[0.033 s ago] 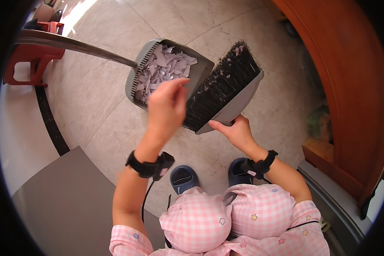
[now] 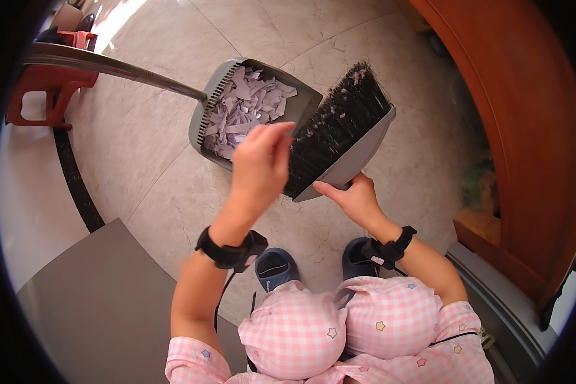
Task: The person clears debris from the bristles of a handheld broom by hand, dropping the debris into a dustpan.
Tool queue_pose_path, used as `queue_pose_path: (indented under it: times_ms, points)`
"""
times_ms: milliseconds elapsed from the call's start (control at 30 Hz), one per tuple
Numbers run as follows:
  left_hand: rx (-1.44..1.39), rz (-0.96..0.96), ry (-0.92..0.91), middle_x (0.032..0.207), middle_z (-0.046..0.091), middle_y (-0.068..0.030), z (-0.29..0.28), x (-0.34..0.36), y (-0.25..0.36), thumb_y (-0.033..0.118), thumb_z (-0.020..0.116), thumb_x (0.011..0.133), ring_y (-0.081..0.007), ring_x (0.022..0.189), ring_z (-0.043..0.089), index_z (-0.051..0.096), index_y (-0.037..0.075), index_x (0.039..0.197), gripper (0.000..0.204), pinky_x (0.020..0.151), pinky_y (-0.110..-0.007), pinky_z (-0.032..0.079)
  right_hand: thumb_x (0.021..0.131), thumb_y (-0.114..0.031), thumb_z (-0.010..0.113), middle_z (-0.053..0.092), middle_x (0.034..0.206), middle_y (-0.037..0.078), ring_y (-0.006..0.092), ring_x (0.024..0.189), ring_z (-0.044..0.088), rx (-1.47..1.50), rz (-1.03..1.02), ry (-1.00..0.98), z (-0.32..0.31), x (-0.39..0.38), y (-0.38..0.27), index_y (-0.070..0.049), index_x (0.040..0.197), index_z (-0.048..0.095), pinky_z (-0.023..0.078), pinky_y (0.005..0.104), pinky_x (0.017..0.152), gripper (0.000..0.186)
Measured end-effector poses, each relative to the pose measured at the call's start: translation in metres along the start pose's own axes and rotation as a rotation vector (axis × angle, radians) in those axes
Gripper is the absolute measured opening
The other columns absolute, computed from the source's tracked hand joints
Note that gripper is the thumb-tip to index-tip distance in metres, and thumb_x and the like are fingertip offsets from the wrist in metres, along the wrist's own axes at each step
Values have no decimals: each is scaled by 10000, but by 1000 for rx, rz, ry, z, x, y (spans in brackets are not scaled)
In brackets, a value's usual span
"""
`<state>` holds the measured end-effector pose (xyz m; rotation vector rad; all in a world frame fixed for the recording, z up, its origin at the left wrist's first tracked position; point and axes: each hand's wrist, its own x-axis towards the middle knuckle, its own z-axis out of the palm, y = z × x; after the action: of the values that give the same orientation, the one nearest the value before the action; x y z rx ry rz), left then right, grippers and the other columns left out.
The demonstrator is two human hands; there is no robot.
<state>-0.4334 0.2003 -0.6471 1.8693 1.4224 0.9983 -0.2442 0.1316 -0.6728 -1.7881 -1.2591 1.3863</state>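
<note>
My right hand (image 2: 356, 197) grips the grey back of a broom head (image 2: 358, 152), thumb on its lower end. Its black bristles (image 2: 345, 118) are turned up toward the left, with pale bits of fluff caught in them. My left hand (image 2: 259, 168) hovers between the dustpan and the bristles, its fingers drawn together in a pinch. Whatever is between those fingertips, if anything, is too small to make out. Behind that hand lies a grey dustpan (image 2: 304, 96) with a toothed rear edge, holding a heap of torn paper scraps (image 2: 253, 96). The left hand hides part of the pan's near side.
The dustpan's metal handle (image 2: 121, 69) runs out to the left, toward a red plastic stool (image 2: 64, 89). Reddish wooden furniture (image 2: 518, 128) curves along the right. A grey flat surface (image 2: 102, 294) is at lower left. Dark blue slippers (image 2: 276, 267) stand on the tiled floor (image 2: 166, 128).
My left hand has shifted a little to the right, toward the bristles. The right hand, broom head and dustpan look the same.
</note>
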Motion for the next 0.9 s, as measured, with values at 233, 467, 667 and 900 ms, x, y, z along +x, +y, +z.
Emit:
queue_pose_path:
  times_ms: [233, 467, 667, 900]
  points:
    - [-50, -147, 52, 812, 624, -142, 25, -16, 7, 11, 627, 815, -290, 676, 618, 639, 7, 993, 178, 610, -337, 489, 715, -310, 801, 709, 892, 131, 245, 838, 693, 28, -52, -4, 14, -10, 1, 5, 1000, 653, 527, 315, 732, 450]
    - [-122, -306, -5, 732, 641, -109, 10, -14, 11, 64, 671, 749, -240, 614, 635, 634, 3, 906, 173, 590, -316, 511, 706, -346, 804, 708, 883, 131, 258, 836, 694, -47, -83, -23, 24, -22, -6, -1, 998, 656, 527, 323, 717, 475]
    - [304, -145, 109, 674, 628, -94, -8, -14, -5, 81, 666, 714, -229, 588, 629, 610, 15, 759, 97, 571, -325, 505, 705, -354, 803, 706, 880, 131, 248, 824, 690, -10, -80, -14, 39, -18, -16, 3, 990, 655, 524, 319, 725, 480]
    - [404, -210, 250, 706, 663, -89, -93, -8, -78, 66, 658, 755, -171, 622, 655, 643, 16, 810, 76, 601, -275, 511, 720, -336, 793, 701, 872, 121, 214, 815, 675, -11, 25, -125, 47, -9, -22, 5, 960, 664, 520, 302, 741, 437]
